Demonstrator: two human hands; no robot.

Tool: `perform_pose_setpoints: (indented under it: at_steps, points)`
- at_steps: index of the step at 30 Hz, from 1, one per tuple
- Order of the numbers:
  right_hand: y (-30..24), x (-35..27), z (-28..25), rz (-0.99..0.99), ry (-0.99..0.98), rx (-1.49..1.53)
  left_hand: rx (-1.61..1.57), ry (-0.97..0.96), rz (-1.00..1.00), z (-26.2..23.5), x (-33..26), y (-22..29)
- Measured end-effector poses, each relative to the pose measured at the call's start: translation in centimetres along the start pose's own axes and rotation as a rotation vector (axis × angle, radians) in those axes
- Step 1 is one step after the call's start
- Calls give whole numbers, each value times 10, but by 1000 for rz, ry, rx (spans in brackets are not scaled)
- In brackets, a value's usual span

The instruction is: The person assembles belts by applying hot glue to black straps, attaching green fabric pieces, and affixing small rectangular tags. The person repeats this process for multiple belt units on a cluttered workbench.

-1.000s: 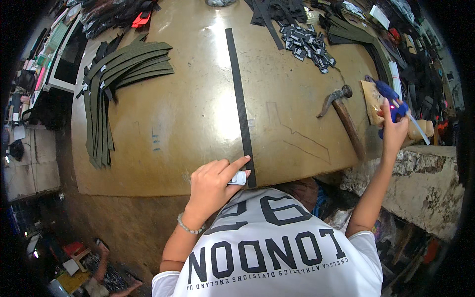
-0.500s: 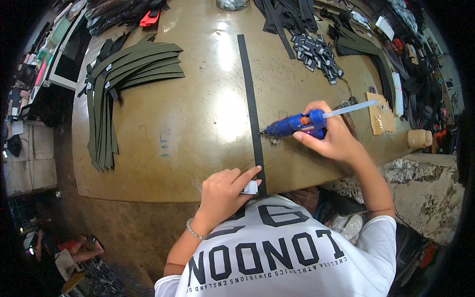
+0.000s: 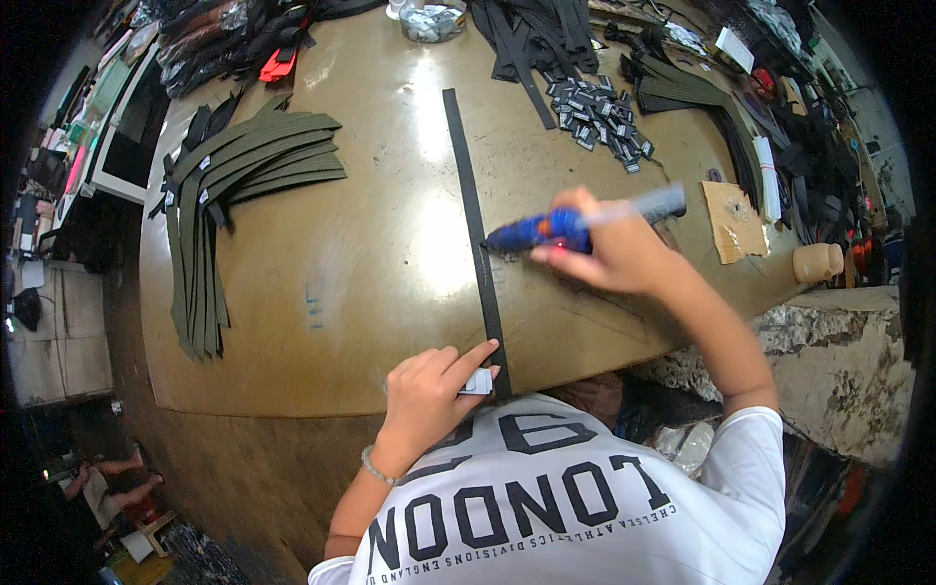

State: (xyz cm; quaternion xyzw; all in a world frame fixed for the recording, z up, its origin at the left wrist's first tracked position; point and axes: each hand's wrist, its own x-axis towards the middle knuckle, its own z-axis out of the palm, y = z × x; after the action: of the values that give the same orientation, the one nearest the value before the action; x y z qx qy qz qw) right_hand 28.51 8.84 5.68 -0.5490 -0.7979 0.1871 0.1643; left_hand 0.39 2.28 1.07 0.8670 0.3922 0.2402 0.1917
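Note:
A long black webbing strap [image 3: 465,175] runs away from me across the brown table. Wrapped around a blue hot glue gun [image 3: 541,232], my right hand [image 3: 624,249] holds it slightly blurred, with its nozzle at the middle of the strap. A pale glue stick [image 3: 658,202] sticks out of the gun's back. My left hand [image 3: 429,385] is at the near end, its index fingertip pressing on the strap. Between its curled fingers is a small stack of white labels [image 3: 478,382]. A faint pale mark shows on the strap by the nozzle.
Olive straps [image 3: 200,234] lie in a bundle at left. Small black tags [image 3: 600,122] are heaped at far right, beside black straps [image 3: 531,34]. A cardboard piece [image 3: 733,224] and a beige cup-like roll [image 3: 817,263] sit at the right edge. A clear tub [image 3: 432,23] stands far back.
The glue gun's nozzle has moved from the strap's right edge onto the strap. My left hand still presses the near end. The whole view has shifted slightly.

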Motion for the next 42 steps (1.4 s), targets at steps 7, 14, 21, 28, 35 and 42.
perform_pose_setpoints:
  at_steps: [7, 14, 21, 28, 35, 42]
  points:
    - [54, -85, -20, 462, 872, -154, 55, -27, 9, 0, 1, 0]
    - [85, -186, -66, 1390, 251, -357, 15, -75, -45, -4, 4, 5]
    - [77, -64, -129, 563, 550, 122, 39, -47, -3, -2, 4, 5]
    - [371, -25, -125, 1032, 581, -816, 35, -62, -13, -5, 1, 6]
    - [393, -32, -151, 1131, 519, -630, 29, -23, 22, -2, 1, 1]
    - [358, -3, -211, 760, 567, -304, 45, -19, 40, -4, 0, 0]
